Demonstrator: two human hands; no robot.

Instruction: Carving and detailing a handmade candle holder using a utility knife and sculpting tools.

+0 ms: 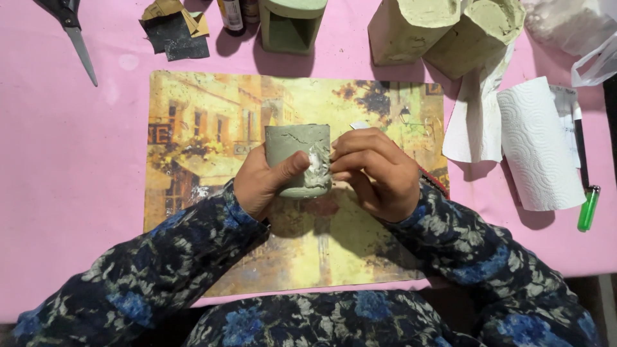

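Left hand (pixel 260 183): wrapped around a grey-green block (pixel 297 159), thumb across its front.
Right hand (pixel 376 173): fingers curled, pinching whitish material on the block's right edge.
Block: held above a picture placemat (pixel 212 122).
Farther: paper towel roll (pixel 540 144), scissors (pixel 72 32), more blocks (pixel 443 32).

The work surface is a table covered with a pink cloth (pixel 77 193), which fills nearly the whole view. A rectangular placemat (pixel 212 115) printed with a painted street scene in yellow and brown tones lies flat at the centre of the cloth. Light falls from above — objects cast short, soft shadows toward the near edge. At the lower right corner, a dark strip of floor (pixel 601 302) shows beyond the table edge.
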